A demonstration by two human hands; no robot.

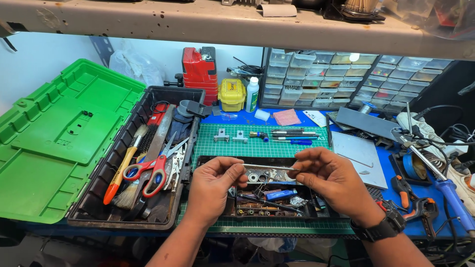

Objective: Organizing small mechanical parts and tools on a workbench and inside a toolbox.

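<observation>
Both my forearms come up from the bottom edge, and my hands meet over a shallow black tray (208, 160) of small parts on the green cutting mat (257, 148). Far to my left a green toolbox lid (59, 128) lies thrown open, and beside it the black toolbox (109, 168) holds a brush with an orange handle (121, 170), red-handled scissors (151, 170) and other tools jumbled together.

My left hand (213, 180) is closed at the fingertips, thumb and forefinger pinching the left end of a thin metal rod (269, 167). The rod lies level between my hands, held just above the tray. My right hand (329, 175), a black watch (383, 227) on its wrist, pinches the rod's right end in the same way, the other fingers loosely curled.

Below the rod the tray shows bearings, screws and a blue-handled tool (279, 194). Behind it, on the mat, sit two small metal brackets (230, 136) and a row of pens and drivers (292, 136).

Farther back stand a red case (200, 71), a yellow box (231, 94) and a white bottle (253, 94). To my right are a rack of clear drawers (341, 79), grey metal plates (358, 158), orange-handled pliers (403, 190) and a blue-handled soldering iron (448, 190).
</observation>
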